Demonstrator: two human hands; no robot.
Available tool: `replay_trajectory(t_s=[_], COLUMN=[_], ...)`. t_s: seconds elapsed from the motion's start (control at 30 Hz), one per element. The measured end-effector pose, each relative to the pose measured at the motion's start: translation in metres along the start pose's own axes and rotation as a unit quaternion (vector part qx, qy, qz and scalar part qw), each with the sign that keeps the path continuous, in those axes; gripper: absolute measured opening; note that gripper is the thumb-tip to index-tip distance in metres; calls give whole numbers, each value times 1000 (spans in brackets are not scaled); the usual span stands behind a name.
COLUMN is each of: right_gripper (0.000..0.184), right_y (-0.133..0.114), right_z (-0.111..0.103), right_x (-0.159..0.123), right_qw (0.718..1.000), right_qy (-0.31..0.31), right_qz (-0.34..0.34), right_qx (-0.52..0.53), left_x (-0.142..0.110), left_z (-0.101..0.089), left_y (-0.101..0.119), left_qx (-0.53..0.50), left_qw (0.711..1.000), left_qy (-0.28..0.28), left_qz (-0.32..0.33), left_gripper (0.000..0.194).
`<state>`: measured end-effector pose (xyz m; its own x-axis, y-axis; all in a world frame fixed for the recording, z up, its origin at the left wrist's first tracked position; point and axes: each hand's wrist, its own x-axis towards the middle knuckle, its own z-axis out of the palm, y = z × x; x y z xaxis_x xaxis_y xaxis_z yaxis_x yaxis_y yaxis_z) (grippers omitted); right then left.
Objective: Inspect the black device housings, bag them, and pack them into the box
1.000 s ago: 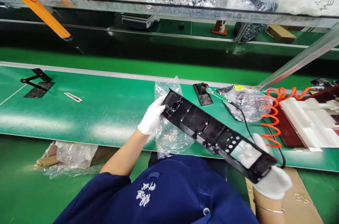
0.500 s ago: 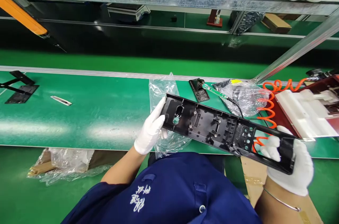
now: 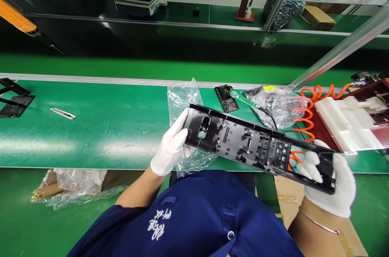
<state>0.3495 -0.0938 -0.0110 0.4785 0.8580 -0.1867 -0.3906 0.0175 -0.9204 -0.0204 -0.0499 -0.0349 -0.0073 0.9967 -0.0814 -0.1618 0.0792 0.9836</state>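
Note:
A long black plastic housing [image 3: 234, 137] is held up in front of me, its ribbed inside facing the camera and its right end lower than its left. My left hand [image 3: 170, 143], in a white glove, grips the left end with the thumb over the rim. The gloved right hand [image 3: 340, 184] is wrapped around the right end, and its fingers show through the rectangular opening there. Beneath and behind the housing's left end lies a clear plastic bag [image 3: 184, 97] on the green workbench [image 3: 100, 115].
Past the housing, a soldering iron [image 3: 246, 100] with a green handle rests at a black stand [image 3: 226, 98]. A wrapped bag [image 3: 279, 105], a coiled orange air hose [image 3: 308, 117] and a white-blocked fixture [image 3: 349, 121] sit at right. Leftward lie a utility knife [image 3: 63, 113] and black bracket [image 3: 15, 99].
The view has tilted and shifted slightly, so the shelf and bench sit higher in the picture. Both hands keep their hold on the housing, which has hardly moved.

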Motion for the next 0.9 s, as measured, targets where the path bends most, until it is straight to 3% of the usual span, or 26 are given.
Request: replay_trajectory(t_s=[0.27,0.53,0.9], right_gripper=[38,33,38], right_y=[0,2,3], right_z=[3,15,25], right_x=[2,-21,-20], right_qw=[1000,992,988], right_qy=[-19,-121,-149], right_qz=[7,-34,-7], right_qx=[0,-33,-40], left_x=[3,18,26], left_z=[0,-11,-22], left_y=[1,-4,-6], left_qx=[9,-56,-51], left_qw=[1000,994,991], left_qy=[12,77,106], left_qz=[-7,55,70], left_gripper=[78,57,53])
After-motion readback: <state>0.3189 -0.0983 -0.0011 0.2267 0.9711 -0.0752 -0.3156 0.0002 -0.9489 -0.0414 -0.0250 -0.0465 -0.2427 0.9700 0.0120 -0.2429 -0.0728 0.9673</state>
